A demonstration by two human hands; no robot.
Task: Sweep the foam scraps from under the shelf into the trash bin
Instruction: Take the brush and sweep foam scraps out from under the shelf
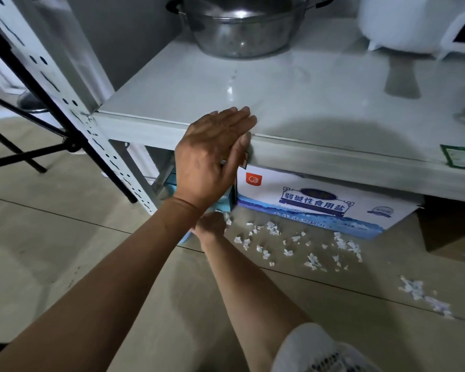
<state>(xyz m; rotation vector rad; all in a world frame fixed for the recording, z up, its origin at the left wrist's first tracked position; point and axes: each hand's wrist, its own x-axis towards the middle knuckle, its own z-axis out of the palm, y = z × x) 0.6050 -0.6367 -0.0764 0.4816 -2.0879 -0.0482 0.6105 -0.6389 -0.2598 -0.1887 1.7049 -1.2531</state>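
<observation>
Scraps of white foam (301,242) lie strewn on the beige floor tiles (65,237) before the white-and-blue carton (320,202) under the white metal shelf (306,146). My left hand (212,157) rests flat on the shelf edge, fingers straight. My right hand (211,225) is low by the scraps; its grip I cannot tell.

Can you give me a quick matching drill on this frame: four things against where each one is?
Things:
1. metal pot
2. foam scraps
3. printed carton
4. left hand

Places:
A. scattered on the floor tiles
B. under the shelf, on the floor
C. flat against the shelf's front edge
D. on top of the shelf, at the back

Pairs: 1-D, 2-A, 3-B, 4-C
</observation>
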